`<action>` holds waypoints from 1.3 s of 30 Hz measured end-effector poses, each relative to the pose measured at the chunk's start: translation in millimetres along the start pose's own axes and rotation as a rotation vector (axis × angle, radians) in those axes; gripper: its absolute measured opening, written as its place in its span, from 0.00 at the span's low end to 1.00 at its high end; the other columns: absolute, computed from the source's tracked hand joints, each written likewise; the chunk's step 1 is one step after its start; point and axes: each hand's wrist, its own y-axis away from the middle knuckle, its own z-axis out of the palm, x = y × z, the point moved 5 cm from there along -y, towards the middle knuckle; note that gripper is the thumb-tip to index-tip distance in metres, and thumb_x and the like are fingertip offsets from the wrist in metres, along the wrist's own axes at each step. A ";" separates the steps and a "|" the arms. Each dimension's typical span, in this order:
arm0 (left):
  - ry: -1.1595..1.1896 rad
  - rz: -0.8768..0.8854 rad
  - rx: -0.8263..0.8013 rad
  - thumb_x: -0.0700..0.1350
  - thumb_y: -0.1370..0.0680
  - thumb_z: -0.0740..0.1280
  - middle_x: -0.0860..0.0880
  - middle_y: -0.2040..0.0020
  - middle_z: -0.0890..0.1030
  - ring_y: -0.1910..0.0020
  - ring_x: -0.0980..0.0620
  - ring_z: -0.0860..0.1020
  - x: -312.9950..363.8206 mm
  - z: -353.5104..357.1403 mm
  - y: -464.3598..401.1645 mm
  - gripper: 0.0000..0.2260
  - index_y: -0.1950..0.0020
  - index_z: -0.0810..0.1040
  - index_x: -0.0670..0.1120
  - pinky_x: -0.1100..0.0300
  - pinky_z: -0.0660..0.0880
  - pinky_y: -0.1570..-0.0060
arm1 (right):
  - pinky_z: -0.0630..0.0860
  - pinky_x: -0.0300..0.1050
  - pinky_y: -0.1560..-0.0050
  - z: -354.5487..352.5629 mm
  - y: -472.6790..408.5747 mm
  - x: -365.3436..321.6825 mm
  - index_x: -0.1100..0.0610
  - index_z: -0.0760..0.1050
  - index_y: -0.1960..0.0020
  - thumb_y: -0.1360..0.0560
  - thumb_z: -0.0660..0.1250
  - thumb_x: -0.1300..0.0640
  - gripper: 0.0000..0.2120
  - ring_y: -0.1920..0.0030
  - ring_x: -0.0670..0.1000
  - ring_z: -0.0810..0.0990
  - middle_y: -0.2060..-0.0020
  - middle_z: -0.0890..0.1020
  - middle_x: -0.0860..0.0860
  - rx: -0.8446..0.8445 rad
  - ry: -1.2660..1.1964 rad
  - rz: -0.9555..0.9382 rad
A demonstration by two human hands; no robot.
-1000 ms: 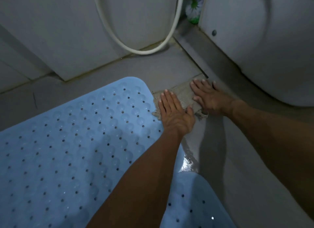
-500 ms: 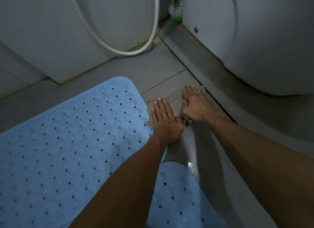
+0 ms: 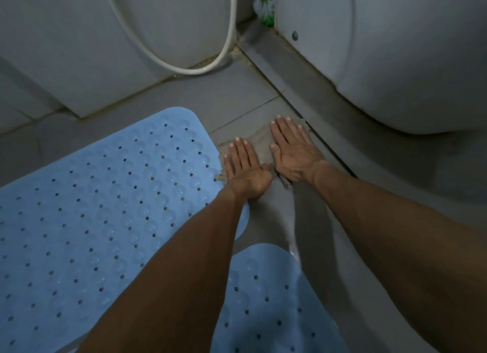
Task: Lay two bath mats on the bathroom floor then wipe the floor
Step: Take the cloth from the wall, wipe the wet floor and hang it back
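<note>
A large blue bath mat [image 3: 100, 210] with holes and suction bumps lies flat on the grey tiled floor [image 3: 237, 100] at the left. A second blue mat [image 3: 271, 305] lies at the bottom centre, partly hidden by my left forearm. A small grey-brown cloth [image 3: 259, 143] lies on the floor just right of the large mat's corner. My left hand [image 3: 246, 168] presses flat on the cloth's left part, fingers extended. On the cloth's right part my right hand [image 3: 292, 147] lies flat, fingers spread. Most of the cloth is covered by the hands.
A white toilet base [image 3: 390, 63] stands at the right. A white hose [image 3: 226, 44] loops down the pale wall panel [image 3: 105, 42] at the back. A green and white brush [image 3: 264, 9] sits in the corner. Wet sheen on the floor [image 3: 293, 250] shows below my hands.
Both hands stay on the cloth. My right hand has flattened and spread its fingers, sliding the cloth slightly along the floor; the view has shifted a little.
</note>
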 end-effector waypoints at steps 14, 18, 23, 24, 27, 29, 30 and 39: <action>0.026 0.015 0.241 0.57 0.19 0.45 0.43 0.21 0.40 0.22 0.44 0.39 1.8 14.0 1.9 0.32 0.21 0.41 0.41 0.48 0.36 0.25 | 0.40 0.52 0.22 -0.1 8.7 -1.4 0.55 0.43 0.19 0.17 0.42 0.47 0.29 0.20 0.55 0.43 0.20 0.45 0.53 0.041 0.071 -0.010; 0.019 0.038 0.224 0.56 0.19 0.45 0.42 0.21 0.39 0.22 0.44 0.39 10.1 25.1 20.3 0.32 0.21 0.41 0.40 0.48 0.36 0.25 | 0.40 0.52 0.22 3.5 30.8 2.6 0.55 0.43 0.19 0.17 0.42 0.47 0.29 0.20 0.55 0.42 0.20 0.45 0.53 0.031 0.071 -0.011; -0.005 0.054 0.150 0.55 0.19 0.45 0.42 0.22 0.36 0.23 0.44 0.36 29.3 44.4 51.5 0.32 0.22 0.39 0.39 0.47 0.36 0.25 | 0.42 0.54 0.22 6.2 75.7 16.2 0.56 0.45 0.19 0.17 0.44 0.48 0.28 0.21 0.56 0.44 0.20 0.46 0.54 0.046 0.073 0.002; -0.008 0.058 0.134 0.55 0.19 0.45 0.42 0.22 0.36 0.23 0.44 0.35 33.2 46.8 59.1 0.32 0.22 0.38 0.39 0.47 0.35 0.25 | 0.42 0.55 0.22 7.8 85.8 19.6 0.56 0.45 0.19 0.16 0.44 0.48 0.28 0.21 0.56 0.44 0.20 0.47 0.54 0.044 0.078 0.005; -0.007 0.100 0.082 0.55 0.19 0.45 0.44 0.23 0.33 0.24 0.44 0.33 50.4 55.7 81.0 0.32 0.22 0.35 0.41 0.46 0.33 0.26 | 0.43 0.55 0.22 12.4 116.2 36.4 0.55 0.44 0.19 0.16 0.44 0.48 0.28 0.20 0.55 0.44 0.20 0.46 0.53 0.044 0.071 0.035; -0.041 0.148 0.059 0.55 0.19 0.45 0.42 0.23 0.33 0.24 0.43 0.32 63.2 63.3 93.6 0.32 0.22 0.36 0.39 0.47 0.33 0.26 | 0.43 0.53 0.22 14.5 136.5 46.5 0.55 0.44 0.19 0.16 0.43 0.47 0.28 0.20 0.55 0.43 0.20 0.46 0.53 0.052 0.078 0.037; -0.055 0.171 0.054 0.54 0.19 0.44 0.41 0.23 0.33 0.24 0.43 0.32 68.2 67.3 98.6 0.32 0.22 0.36 0.39 0.47 0.32 0.26 | 0.43 0.52 0.22 15.7 146.6 50.3 0.55 0.45 0.19 0.17 0.43 0.47 0.28 0.20 0.55 0.44 0.20 0.47 0.53 0.060 0.088 0.033; -0.139 0.345 -0.005 0.54 0.19 0.44 0.40 0.24 0.31 0.24 0.42 0.31 109.4 106.1 152.6 0.32 0.23 0.34 0.38 0.47 0.31 0.26 | 0.45 0.47 0.23 34.0 243.2 81.3 0.60 0.51 0.20 0.20 0.39 0.45 0.32 0.21 0.55 0.50 0.20 0.52 0.56 0.090 0.159 0.119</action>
